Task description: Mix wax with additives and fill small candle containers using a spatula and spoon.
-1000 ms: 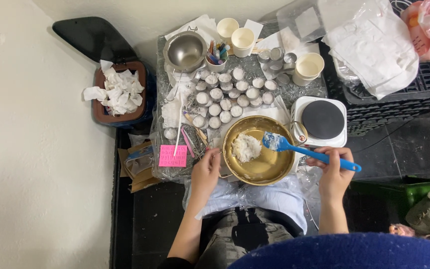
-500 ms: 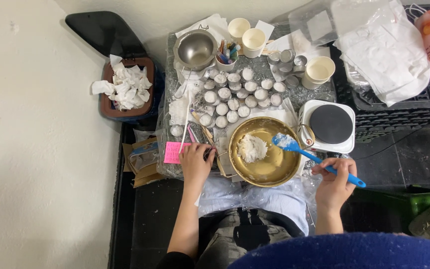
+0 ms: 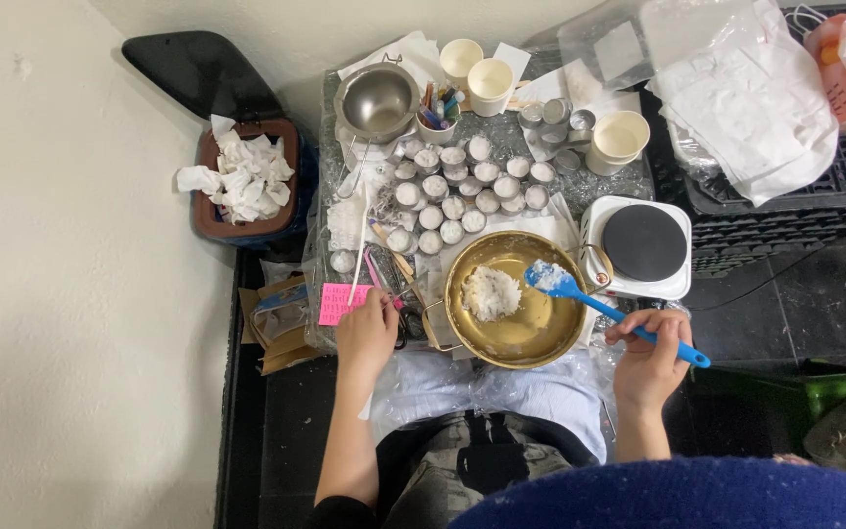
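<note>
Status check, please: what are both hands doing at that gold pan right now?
Right hand grips blue spatula, blade over gold pan. Left hand rests beside pan's handle, near pink note. White lump in pan. Small tins crowd behind.

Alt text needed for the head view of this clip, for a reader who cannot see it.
Seen from above, a seated person's right hand holds a blue spatula carrying white paste over a gold pan with a white lump, while the left hand rests by the pan's handle. Behind are rows of small filled cups, a hot plate and a steel bowl.
</note>
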